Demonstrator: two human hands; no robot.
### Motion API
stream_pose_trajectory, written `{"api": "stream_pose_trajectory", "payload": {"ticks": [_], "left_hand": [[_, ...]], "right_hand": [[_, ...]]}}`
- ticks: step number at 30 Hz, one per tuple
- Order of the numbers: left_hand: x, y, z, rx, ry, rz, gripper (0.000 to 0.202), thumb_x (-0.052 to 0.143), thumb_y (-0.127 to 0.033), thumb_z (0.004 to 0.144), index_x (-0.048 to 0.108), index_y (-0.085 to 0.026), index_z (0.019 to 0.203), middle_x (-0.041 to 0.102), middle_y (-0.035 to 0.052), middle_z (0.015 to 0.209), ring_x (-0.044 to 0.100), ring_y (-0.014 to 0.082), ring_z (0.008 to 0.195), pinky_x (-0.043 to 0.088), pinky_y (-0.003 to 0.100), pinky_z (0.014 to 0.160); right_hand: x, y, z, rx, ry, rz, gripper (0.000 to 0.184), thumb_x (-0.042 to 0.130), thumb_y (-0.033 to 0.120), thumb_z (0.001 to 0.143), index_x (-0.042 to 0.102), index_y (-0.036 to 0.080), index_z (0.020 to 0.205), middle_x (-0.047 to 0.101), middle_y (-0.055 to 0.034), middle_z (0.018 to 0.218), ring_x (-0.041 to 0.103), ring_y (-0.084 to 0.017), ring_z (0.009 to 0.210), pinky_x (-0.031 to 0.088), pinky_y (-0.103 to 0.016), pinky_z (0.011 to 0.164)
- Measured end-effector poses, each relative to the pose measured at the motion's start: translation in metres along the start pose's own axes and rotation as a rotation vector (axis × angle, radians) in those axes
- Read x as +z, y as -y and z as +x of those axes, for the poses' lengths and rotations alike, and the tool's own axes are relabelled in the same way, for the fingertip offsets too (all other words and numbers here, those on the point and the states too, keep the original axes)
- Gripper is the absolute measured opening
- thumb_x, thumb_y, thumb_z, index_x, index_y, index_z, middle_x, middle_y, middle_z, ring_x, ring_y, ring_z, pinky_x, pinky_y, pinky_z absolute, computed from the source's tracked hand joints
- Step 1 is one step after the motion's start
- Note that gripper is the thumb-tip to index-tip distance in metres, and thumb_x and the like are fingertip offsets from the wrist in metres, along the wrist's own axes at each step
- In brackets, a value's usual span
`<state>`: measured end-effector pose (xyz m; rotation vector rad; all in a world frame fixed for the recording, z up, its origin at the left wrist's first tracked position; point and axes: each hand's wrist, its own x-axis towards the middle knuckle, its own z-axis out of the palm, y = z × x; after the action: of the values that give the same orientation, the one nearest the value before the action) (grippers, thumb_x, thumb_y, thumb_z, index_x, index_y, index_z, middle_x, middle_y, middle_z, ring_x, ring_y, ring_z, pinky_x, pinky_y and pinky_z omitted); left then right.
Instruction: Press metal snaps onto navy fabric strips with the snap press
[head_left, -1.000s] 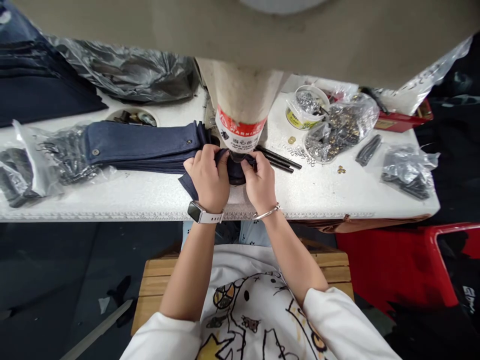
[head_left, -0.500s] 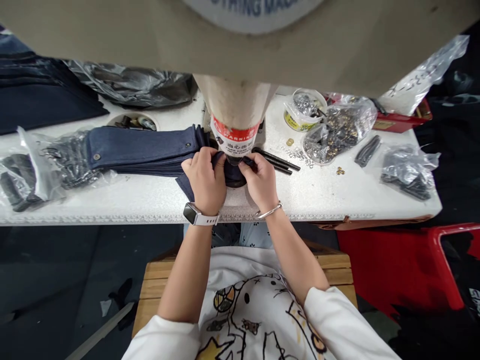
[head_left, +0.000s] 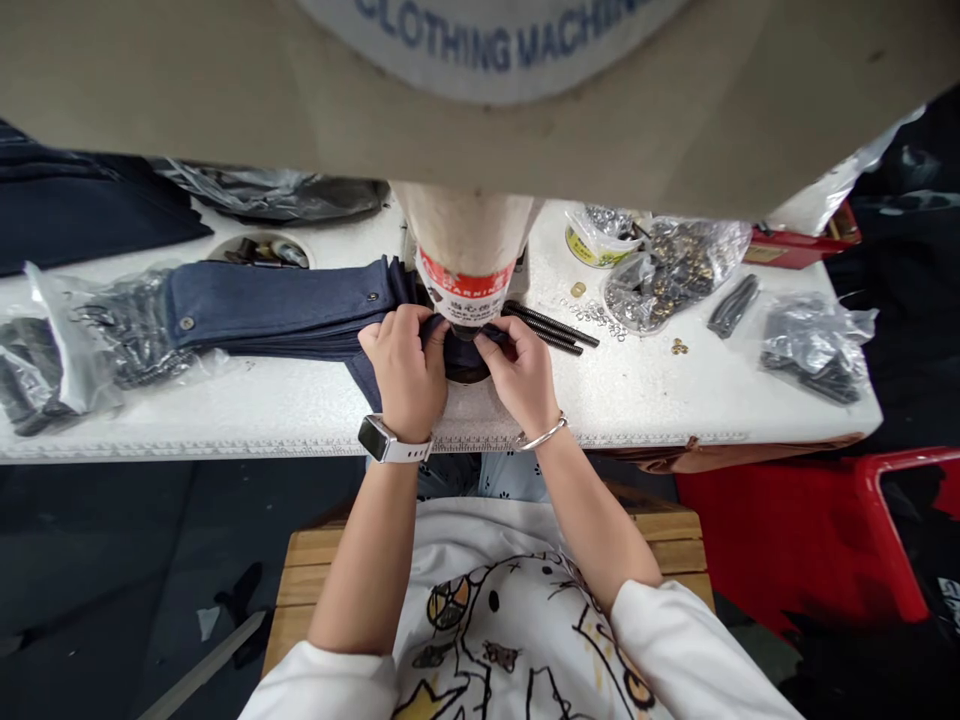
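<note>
Under the head of a beige press machine (head_left: 465,240) with a red and white warning label, a piece of dark navy fabric (head_left: 461,358) lies over a round base. My left hand (head_left: 409,372), with a watch at the wrist, pinches the fabric's left side. On its right side, my right hand (head_left: 523,372) grips the cloth between thumb and fingers; a bangle circles that wrist. The machine head hides where the cloth meets the tool. To the left lies a stack of navy fabric strips (head_left: 285,300), the top one bearing two snap fasteners.
Black springs (head_left: 551,328) lie right of the machine, near loose metal rings (head_left: 600,318). Beyond are a yellow-labelled tub (head_left: 589,248) and a bag of metal fasteners (head_left: 675,265). Plastic bags (head_left: 135,325) sit at left. A ruler strip (head_left: 645,440) runs along the table's front edge.
The view has tilted slightly, so the table sits a little lower and more of the machine's lettering shows. Both hands keep their hold on the fabric at the machine head.
</note>
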<state>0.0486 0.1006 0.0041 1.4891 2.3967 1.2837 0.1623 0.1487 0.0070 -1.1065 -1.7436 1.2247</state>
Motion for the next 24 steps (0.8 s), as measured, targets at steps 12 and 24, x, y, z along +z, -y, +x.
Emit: {"api": "stream_pose_trajectory", "payload": {"ticks": [12, 24], "left_hand": [[0.002, 0.000, -0.002, 0.026, -0.016, 0.016, 0.016, 0.037, -0.033, 0.087, 0.046, -0.022, 0.080, 0.060, 0.0058, 0.082, 0.053, 0.0219, 0.079, 0.033, 0.039, 0.079], [0.002, -0.001, -0.001, 0.007, 0.004, 0.026, 0.014, 0.038, -0.032, 0.086, 0.047, -0.022, 0.081, 0.060, 0.0065, 0.082, 0.053, 0.0230, 0.080, 0.032, 0.039, 0.080]], "right_hand": [[-0.012, 0.004, 0.000, -0.197, 0.115, -0.112, 0.004, 0.050, 0.018, 0.083, 0.052, 0.021, 0.083, 0.056, 0.0023, 0.078, 0.044, -0.008, 0.058, 0.040, -0.024, 0.057], [-0.014, 0.015, -0.002, -0.111, 0.115, -0.032, 0.010, 0.063, 0.027, 0.074, 0.061, 0.018, 0.078, 0.061, 0.0010, 0.077, 0.041, -0.007, 0.055, 0.038, -0.023, 0.054]]}}
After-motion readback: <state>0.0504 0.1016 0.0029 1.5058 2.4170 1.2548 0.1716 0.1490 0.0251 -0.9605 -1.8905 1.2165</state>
